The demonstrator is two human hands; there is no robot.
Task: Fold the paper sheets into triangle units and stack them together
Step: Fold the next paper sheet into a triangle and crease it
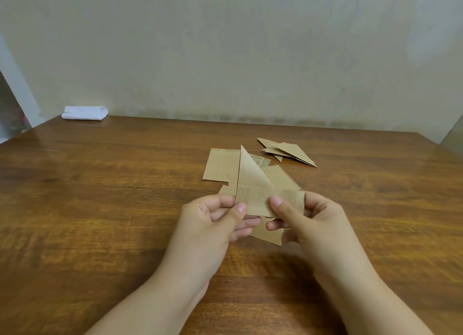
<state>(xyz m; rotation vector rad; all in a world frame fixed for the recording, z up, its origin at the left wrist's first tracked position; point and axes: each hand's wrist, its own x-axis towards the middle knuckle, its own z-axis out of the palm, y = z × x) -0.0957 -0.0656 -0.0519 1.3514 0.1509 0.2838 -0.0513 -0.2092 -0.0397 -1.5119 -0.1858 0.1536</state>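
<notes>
Thumbs and fingers of both my hands, left (215, 219) and right (308, 219), pinch a half-folded paper sheet (260, 189) above loose sheets (220, 164) on the counter (100, 197), finished triangle units (288, 150) piled beyond.

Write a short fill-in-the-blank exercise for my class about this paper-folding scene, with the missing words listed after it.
1. Both the left hand and the right hand pinch one partly folded ____ sheet.
2. The pile of finished triangle units lies on the table to the ____ of the flat sheets.
3. The folded cloth at the table's far left corner is ____ in colour.

Missing words: paper; right; white
</notes>
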